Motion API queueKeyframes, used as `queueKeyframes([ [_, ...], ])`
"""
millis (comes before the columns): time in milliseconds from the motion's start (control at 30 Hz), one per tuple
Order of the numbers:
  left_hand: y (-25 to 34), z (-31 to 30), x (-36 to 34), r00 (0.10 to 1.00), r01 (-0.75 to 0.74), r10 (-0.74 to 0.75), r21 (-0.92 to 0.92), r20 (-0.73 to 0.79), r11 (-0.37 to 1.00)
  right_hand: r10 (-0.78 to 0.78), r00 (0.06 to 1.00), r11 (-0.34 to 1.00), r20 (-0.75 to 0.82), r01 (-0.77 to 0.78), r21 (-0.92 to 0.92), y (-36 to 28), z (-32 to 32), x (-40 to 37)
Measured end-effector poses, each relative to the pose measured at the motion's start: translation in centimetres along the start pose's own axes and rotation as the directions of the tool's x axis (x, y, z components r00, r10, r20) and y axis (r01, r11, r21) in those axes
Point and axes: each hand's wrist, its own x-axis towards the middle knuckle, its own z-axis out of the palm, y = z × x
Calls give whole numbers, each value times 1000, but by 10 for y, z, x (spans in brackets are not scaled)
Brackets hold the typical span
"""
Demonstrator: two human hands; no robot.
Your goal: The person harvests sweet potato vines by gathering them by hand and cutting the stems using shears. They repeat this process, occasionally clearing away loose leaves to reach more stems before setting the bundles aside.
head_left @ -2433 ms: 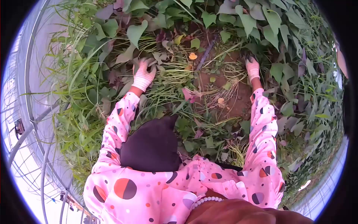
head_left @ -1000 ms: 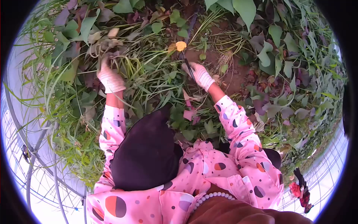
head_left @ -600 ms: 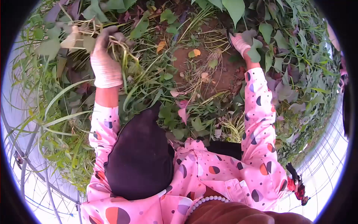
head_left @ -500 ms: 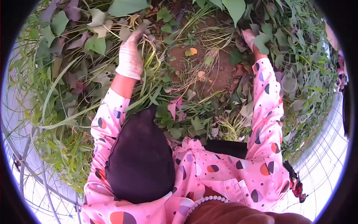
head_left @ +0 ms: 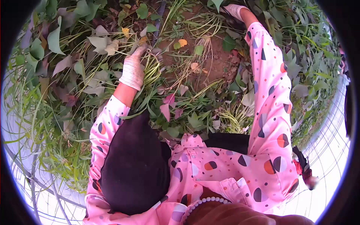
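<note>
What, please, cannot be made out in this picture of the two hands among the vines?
Head view, left hand: fingertips sink into the vines, so whether it grips them is unclear.
Head view, right hand: fingers too small and near the top edge; grip unclear.
Head view, red and black thing at the right rim: blurred, not identifiable.
Head view, ground under the black cloth: hidden.

One head-worn fisheye camera looks steeply down (close in) onto the vines [head_left: 152, 71] ahead.

Soil patch [head_left: 216, 64] lies between left hand [head_left: 132, 70] and right hand [head_left: 233, 9], vines [head_left: 152, 71] all around.
</note>
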Motion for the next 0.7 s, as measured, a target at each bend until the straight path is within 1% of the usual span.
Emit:
queueKeyframes([
  [33, -3, -1, -1, 1000, 3, -3, 0, -7, 1000, -26, 999, 999, -19, 25, -34, 1, 2, 5],
  [100, -7, -1, -1, 999, 25, -26, 77, 18, 997, -90, 994, 992, -60, 83, -99, 7, 9, 14],
  [133, -7, 2, -3, 999, 34, -35, 76, 12, 997, -126, 988, 983, -86, 113, -147, 11, 13, 21],
  [267, -11, 2, 0, 998, 60, -63, 105, 21, 993, -307, 936, 917, -171, 244, -315, 26, 33, 37],
  [300, -10, 2, 0, 997, 64, -68, 119, 33, 991, -386, 903, 873, -189, 292, -390, 35, 41, 47],
  [367, -10, 1, 0, 996, 73, -78, 122, 36, 990, -600, 773, 695, -208, 375, -614, 58, 65, 70],
  [433, -11, -3, -1, 998, 39, -43, 89, 51, 995, -518, 828, 700, -214, 267, -663, 42, 74, 48],
  [467, -7, 0, -6, 996, 77, -81, 89, 46, 993, -379, 847, 900, -373, 243, -363, 3, 64, 1],
  [500, -9, -3, -4, 996, 79, -83, 86, 39, 993, -190, 859, 978, -476, 210, -11, -46, 56, -50],
  [533, -12, -7, 0, 995, 70, -76, 96, 64, 993, -52, 842, 967, -536, 176, 184, -65, 66, -64],
  [567, -12, -9, 2, 993, 59, -69, 108, 92, 992, -118, 825, 962, -553, 232, 141, -82, 75, -66],
  [600, -12, -6, 2, 993, 45, -59, 127, 105, 991, -75, 866, 987, -495, 137, 90, -103, 80, -77],
  [633, -11, -4, 2, 993, 41, -55, 128, 107, 991, -15, 930, 999, -366, 24, 20, -116, 91, -69],
  [667, -11, -3, 4, 995, 10, -24, 149, 97, 989, 28, 953, 999, -301, -13, 53, -123, 104, -65],
  [700, -13, -2, 7, 996, -19, 4, 169, 89, 985, 32, 898, 998, -439, -8, 56, -129, 117, -69],
])
